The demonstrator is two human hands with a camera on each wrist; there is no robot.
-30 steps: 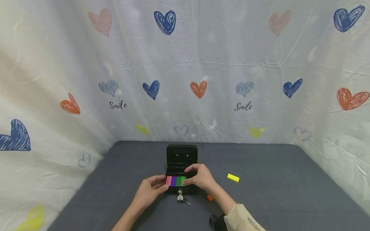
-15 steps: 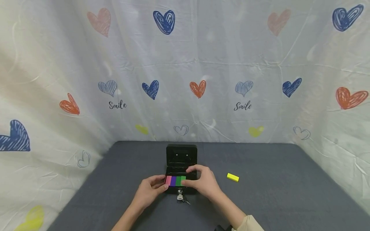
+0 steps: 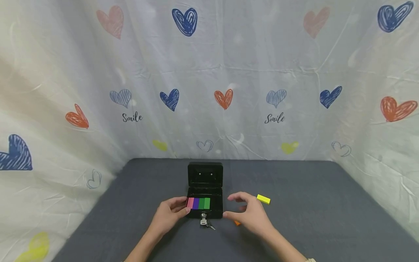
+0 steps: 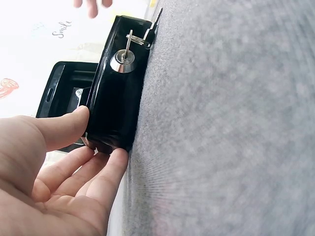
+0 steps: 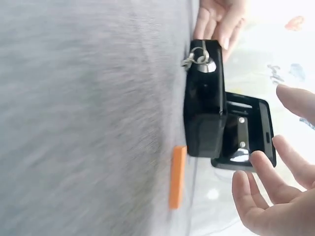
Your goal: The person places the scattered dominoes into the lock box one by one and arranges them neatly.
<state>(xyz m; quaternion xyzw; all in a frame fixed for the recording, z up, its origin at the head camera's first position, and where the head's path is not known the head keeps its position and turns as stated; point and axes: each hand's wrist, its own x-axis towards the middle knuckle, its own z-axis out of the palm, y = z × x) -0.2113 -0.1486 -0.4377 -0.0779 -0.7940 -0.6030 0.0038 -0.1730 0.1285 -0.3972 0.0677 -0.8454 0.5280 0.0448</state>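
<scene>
A small black cash box (image 3: 216, 204) stands on the table, its lid (image 3: 205, 178) raised at the back. Inside, at the left, a pink block (image 3: 190, 203), a purple block (image 3: 196, 203) and two green blocks (image 3: 204, 203) lie side by side. My left hand (image 3: 167, 214) holds the box's left end, thumb at the top rim and fingertips against the side. Just right of the box, my right hand (image 3: 251, 215) is held with thumb and fingers spread apart and nothing between them. An orange block (image 5: 177, 177) lies on the table below it, partly hidden in the head view.
Keys (image 3: 210, 226) hang from the lock (image 3: 203, 216) on the box's front. Farther right, a yellow block (image 3: 263, 199) lies on the grey tabletop (image 3: 311, 211). A white curtain (image 3: 248, 47) printed with hearts closes off the back and sides.
My right hand has drawn back from the green blocks and out of the box to the right, its fingers wider apart. The left hand keeps its place at the box.
</scene>
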